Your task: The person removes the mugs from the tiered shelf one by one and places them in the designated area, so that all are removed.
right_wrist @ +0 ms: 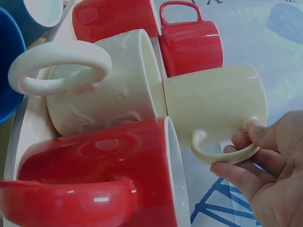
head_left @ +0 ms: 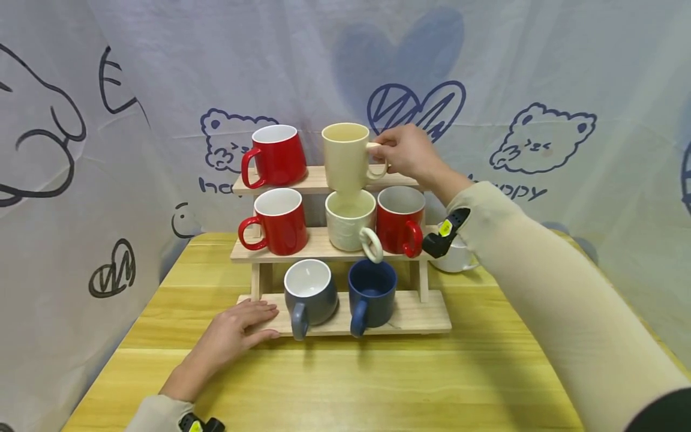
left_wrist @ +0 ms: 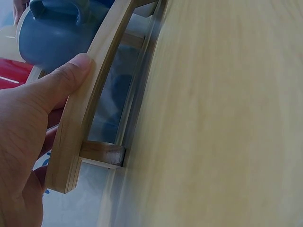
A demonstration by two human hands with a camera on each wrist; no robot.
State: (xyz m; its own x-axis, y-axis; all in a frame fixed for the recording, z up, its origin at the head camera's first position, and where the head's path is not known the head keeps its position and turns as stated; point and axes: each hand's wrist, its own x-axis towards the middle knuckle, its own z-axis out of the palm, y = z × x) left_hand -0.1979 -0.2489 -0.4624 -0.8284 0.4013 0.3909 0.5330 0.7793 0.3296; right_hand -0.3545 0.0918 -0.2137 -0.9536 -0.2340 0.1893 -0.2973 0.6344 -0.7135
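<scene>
My right hand (head_left: 407, 153) pinches the handle of a pale yellow mug (head_left: 345, 159) at the top tier of a wooden stand (head_left: 318, 239). Upright in the head view, this mug overlaps the tier's front edge; whether its base touches the wood I cannot tell. In the right wrist view thumb and fingers hold the handle (right_wrist: 222, 155). Just below is an embossed cream mug (head_left: 345, 231) on the middle tier. My left hand (head_left: 232, 330) rests on the left end of the bottom tier, its thumb (left_wrist: 71, 73) along the front edge in the left wrist view.
Red mugs stand on the top tier's left (head_left: 281, 159) and both middle-tier ends (head_left: 283, 225) (head_left: 398, 222). A grey-blue mug (head_left: 318, 303) and a dark blue mug (head_left: 380, 306) occupy the bottom tier. Behind the stand's right side, a white mug (head_left: 453, 258) sits on the wooden table (head_left: 345, 384).
</scene>
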